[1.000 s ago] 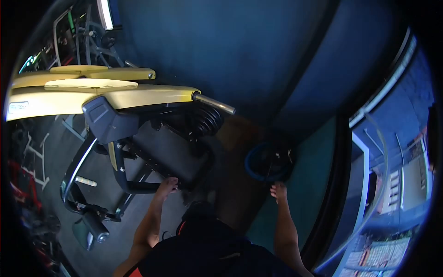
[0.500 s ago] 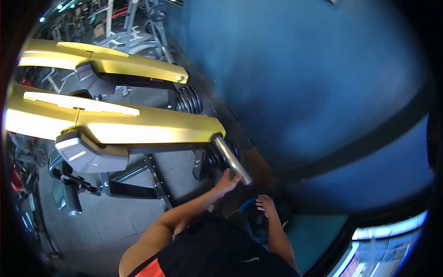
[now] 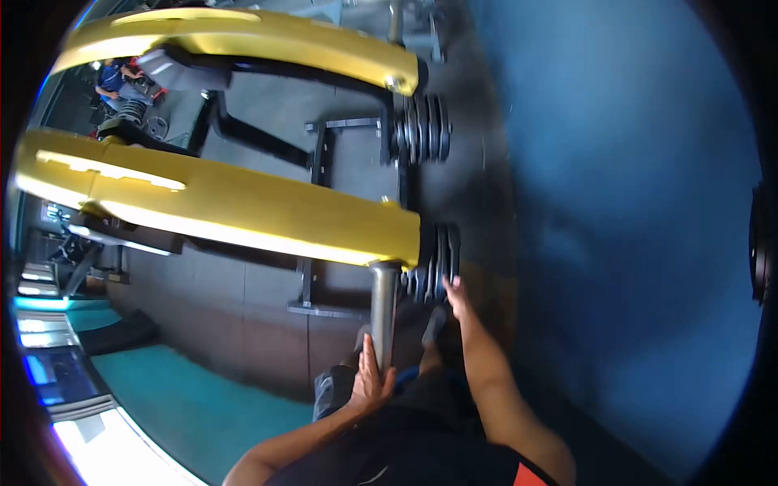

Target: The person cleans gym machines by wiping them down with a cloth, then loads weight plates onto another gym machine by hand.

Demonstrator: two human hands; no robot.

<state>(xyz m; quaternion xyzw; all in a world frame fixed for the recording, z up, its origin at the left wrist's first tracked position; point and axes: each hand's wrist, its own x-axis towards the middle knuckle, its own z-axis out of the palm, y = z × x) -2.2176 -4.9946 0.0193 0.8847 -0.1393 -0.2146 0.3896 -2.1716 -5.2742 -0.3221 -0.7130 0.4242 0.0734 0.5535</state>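
Note:
My left hand (image 3: 371,382) rests against the lower part of a bare metal weight sleeve (image 3: 383,312), its fingers stretched along the side and its thumb apart. The sleeve sticks out from the end of a yellow machine arm (image 3: 267,212). My right hand (image 3: 457,298) reaches forward to the stacked weight plates (image 3: 442,257) below the arm's end. Its fingertips are at the plates' near edge, thumb and fingers apart; whether they touch is unclear.
A second yellow arm (image 3: 308,50) runs parallel farther off, with more plates (image 3: 423,130) near its end. A black floor frame (image 3: 322,162) stands beneath. The blue wall (image 3: 616,211) is close on the right. A seated person (image 3: 113,83) is at the far left.
The view has turned, bringing the machine's floor frame and plates closer. My left hand has shifted along the sleeve. My right hand has gone from hanging free to the plates' edge.

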